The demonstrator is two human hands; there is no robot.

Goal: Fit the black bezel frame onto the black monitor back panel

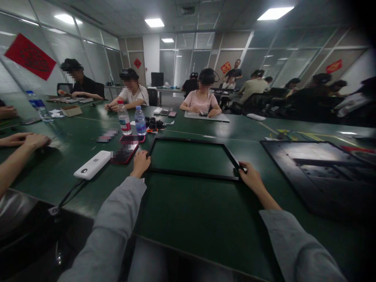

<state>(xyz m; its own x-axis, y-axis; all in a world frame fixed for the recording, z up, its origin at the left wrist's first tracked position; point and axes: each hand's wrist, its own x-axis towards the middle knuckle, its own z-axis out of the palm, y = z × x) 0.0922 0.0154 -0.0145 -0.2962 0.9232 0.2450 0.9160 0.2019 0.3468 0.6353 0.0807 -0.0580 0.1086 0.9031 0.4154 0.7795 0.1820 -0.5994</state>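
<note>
A thin black rectangular frame [190, 141] lies flat on the green table [188, 211] in front of me. My left hand [140, 163] is closed on the frame's near left corner. My right hand [249, 175] grips the near right corner, fingers curled over the edge. Both arms wear grey sleeves. The table's green surface shows through the frame's open middle.
A white power bank [92, 164] and two phones [127, 150] lie left of the frame, two water bottles [132, 119] behind them. A black panel [323, 172] rests at the right. Another person's hands [26, 140] lie at the left; several people sit across the table.
</note>
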